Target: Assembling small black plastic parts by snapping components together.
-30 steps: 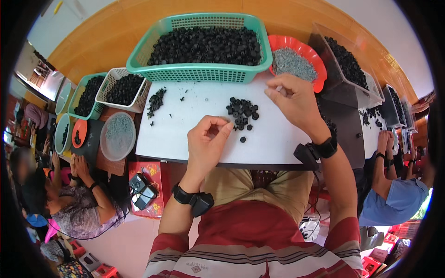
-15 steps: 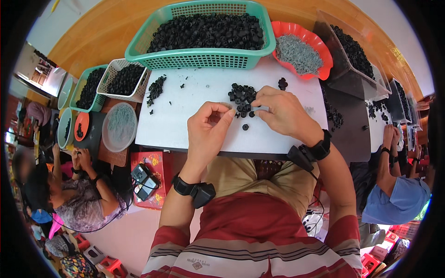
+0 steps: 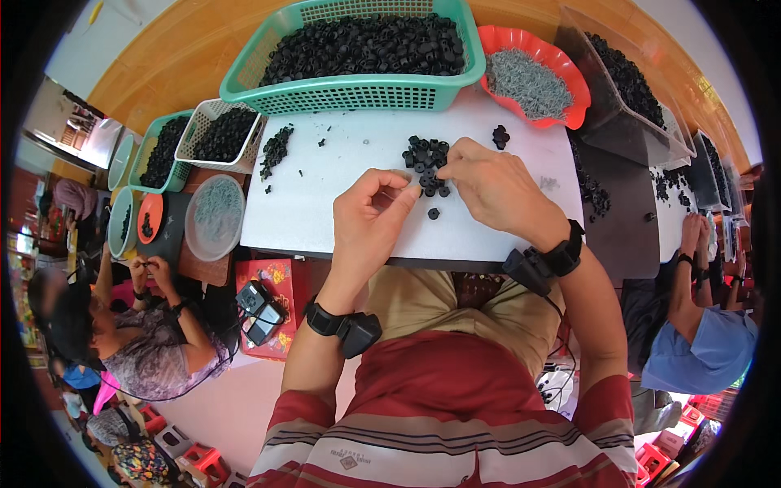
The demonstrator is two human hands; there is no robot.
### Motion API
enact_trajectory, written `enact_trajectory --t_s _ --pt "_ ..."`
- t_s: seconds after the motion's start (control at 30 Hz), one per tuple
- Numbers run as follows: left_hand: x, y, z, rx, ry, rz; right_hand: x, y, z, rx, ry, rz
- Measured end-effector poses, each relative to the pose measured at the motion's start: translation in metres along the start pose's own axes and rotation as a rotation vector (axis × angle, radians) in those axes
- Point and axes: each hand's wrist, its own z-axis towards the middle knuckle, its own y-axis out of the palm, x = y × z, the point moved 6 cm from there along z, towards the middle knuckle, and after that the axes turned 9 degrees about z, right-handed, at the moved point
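Head view, left fingers: thumb and forefinger of left hand [image 3: 370,215] were narrow at the tips; could not tell whether they held anything.
Right fingers: right hand [image 3: 500,191] was curled, tips bunched at the right edge of the pile; a grip on a piece could not be confirmed.
Pile: chunky matte-black parts [image 3: 423,154] lay heaped on the flat white tabletop [image 3: 317,211], between and just beyond the hands.
Stray: one single black piece [image 3: 434,214] sat apart, nearer the body.
Far side: green perforated plastic basket [image 3: 350,93] contained many black parts; beside it, red scalloped dish [image 3: 581,85] contained slender grey pieces [image 3: 529,85].
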Motion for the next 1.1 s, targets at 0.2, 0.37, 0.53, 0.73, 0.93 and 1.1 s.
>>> enact_trajectory --t_s 0.2,0.37,0.53,0.73,0.93,1.1 --pt "0.007 0.005 -0.001 -0.013 0.119 0.234 0.001 -0.003 -0.008 0.07 -0.011 0.03" --pt "0.011 0.008 -0.002 -0.028 0.185 0.428 0.004 -0.01 -0.023 0.136 0.007 0.089" --pt "0.014 0.014 -0.001 -0.041 0.237 0.514 0.013 -0.029 -0.045 0.252 0.064 0.195" --pt "0.019 0.011 -0.005 -0.004 0.351 0.543 0.033 -0.07 -0.089 0.424 0.065 0.153" --pt "0.02 0.01 -0.008 -0.015 0.326 0.413 0.064 -0.097 -0.128 0.443 0.288 0.177" --pt "0.017 0.008 -0.007 -0.033 0.315 0.353 0.067 -0.09 -0.13 0.399 0.229 0.094"
